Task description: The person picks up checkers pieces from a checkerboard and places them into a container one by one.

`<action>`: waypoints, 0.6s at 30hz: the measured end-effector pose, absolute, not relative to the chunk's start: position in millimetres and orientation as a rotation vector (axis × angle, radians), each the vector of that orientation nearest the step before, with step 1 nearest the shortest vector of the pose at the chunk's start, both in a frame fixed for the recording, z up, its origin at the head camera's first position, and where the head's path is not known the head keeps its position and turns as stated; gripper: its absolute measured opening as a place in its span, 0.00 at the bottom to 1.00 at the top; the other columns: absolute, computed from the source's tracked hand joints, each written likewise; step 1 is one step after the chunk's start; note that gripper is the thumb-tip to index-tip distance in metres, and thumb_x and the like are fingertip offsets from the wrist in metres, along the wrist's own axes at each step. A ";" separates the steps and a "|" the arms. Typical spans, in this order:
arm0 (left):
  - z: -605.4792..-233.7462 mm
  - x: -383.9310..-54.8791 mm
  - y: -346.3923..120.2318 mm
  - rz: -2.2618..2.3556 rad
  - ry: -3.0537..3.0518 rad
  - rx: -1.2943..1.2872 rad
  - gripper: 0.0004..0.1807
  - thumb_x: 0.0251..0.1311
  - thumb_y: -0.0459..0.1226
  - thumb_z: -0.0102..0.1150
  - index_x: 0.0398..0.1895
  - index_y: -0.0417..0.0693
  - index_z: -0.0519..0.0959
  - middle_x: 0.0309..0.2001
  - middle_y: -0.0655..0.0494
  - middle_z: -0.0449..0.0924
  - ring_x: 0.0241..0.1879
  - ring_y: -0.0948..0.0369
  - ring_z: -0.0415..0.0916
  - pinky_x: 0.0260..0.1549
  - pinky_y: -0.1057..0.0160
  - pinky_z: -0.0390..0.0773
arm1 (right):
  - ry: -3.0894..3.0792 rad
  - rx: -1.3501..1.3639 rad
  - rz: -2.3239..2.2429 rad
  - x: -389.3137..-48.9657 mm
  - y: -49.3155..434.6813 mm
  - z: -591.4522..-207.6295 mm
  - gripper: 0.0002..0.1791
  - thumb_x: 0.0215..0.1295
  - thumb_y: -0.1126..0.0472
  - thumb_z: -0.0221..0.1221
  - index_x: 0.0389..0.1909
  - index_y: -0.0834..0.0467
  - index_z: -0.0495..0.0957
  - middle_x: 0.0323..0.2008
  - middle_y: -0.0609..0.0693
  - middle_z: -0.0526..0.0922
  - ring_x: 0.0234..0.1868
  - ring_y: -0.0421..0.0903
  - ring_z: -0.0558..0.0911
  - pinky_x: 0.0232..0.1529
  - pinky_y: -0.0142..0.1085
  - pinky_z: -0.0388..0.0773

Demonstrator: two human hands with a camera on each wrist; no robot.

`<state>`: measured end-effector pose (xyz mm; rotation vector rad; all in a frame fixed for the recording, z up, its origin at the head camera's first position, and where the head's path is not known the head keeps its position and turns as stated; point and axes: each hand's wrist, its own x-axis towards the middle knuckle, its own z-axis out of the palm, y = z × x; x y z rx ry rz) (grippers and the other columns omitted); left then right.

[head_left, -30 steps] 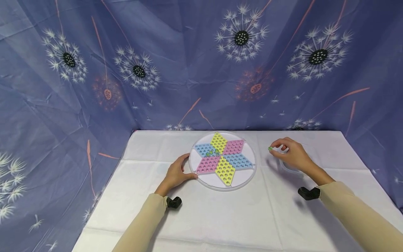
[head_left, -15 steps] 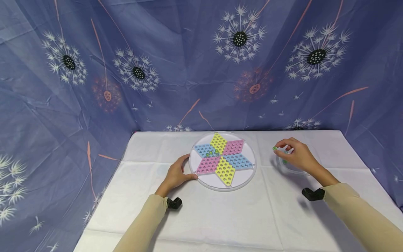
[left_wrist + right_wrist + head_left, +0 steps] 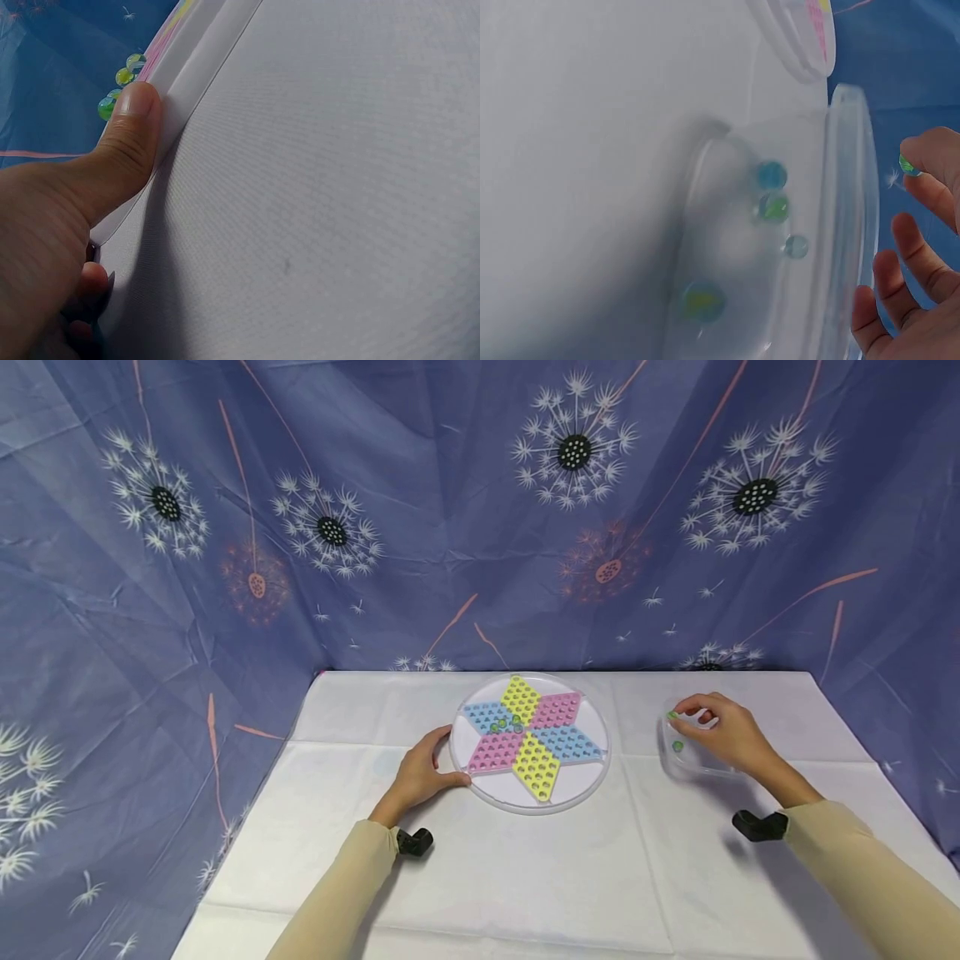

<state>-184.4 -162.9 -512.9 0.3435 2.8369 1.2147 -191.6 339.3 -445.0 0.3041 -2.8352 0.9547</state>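
A round white Chinese checkers board (image 3: 491,789) with a pink, yellow and blue star lies on the table. My left hand (image 3: 420,777) grips its left edge; in the left wrist view the thumb (image 3: 127,135) lies on the rim. Several glass marbles (image 3: 502,724) sit at the inner end of the left blue point. My right hand (image 3: 723,731) pinches a green marble (image 3: 907,165) between thumb and index finger, over the clear plastic box (image 3: 701,771). In the right wrist view, several blue and green marbles (image 3: 774,208) lie in that box.
A white cloth (image 3: 555,877) covers the table. Behind it and along the left hangs a blue curtain (image 3: 465,510) with dandelion prints. Black wrist cameras (image 3: 759,826) sit at both cuffs.
My right hand has moved a little to the right, bringing the pinched marble from beside the plastic box to above its left part. The left hand and board stay where they were.
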 end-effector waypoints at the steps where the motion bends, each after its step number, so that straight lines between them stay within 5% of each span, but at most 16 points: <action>1: -513.1 -184.6 -163.1 1.215 2.837 0.344 0.57 0.42 0.47 0.85 0.77 0.47 0.65 0.32 0.51 0.71 0.28 0.61 0.63 0.32 0.61 0.66 | -2.844 0.290 0.951 -191.7 341.3 -446.1 0.15 0.70 0.50 0.66 0.49 0.54 0.84 0.48 0.57 0.80 0.44 0.54 0.75 0.39 0.46 0.73; 18: -512.9 -184.0 -163.9 1.224 2.835 0.346 0.57 0.42 0.47 0.85 0.77 0.46 0.65 0.33 0.51 0.72 0.29 0.61 0.64 0.33 0.61 0.66 | -2.905 0.280 0.881 -200.3 360.6 -464.3 0.14 0.69 0.53 0.67 0.47 0.58 0.85 0.44 0.60 0.82 0.40 0.53 0.78 0.36 0.44 0.72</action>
